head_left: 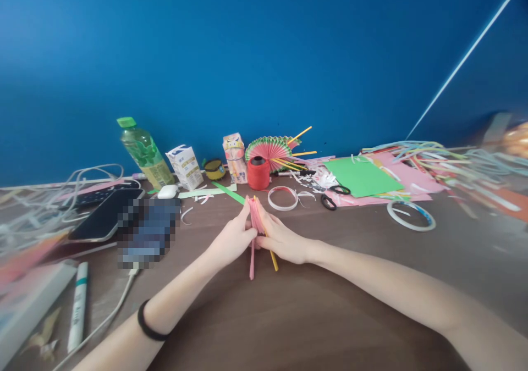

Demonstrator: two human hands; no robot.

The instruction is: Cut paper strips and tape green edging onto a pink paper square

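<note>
Between my two hands is a folded pink paper fan (257, 217), its pleats pressed together, with a pink stick (252, 264) and a yellow stick (274, 260) pointing down toward me. My left hand (234, 236) closes on its left side, and my right hand (282, 239) closes on its right side. The fingertips meet near the top of the folds. Just beyond them stand a spool of red thread (258, 174) and an opened pink and green pleated fan (272, 152) with yellow sticks. A green paper strip (229, 192) lies behind my left fingers.
Rolls of tape (282, 199), scissors (329, 201) and green paper (363, 176) lie right of centre. Many paper strips (437, 167) pile up far right. At left are a green bottle (146, 154), a small carton (185, 166), a phone (105, 214), cables and a marker (78, 308).
</note>
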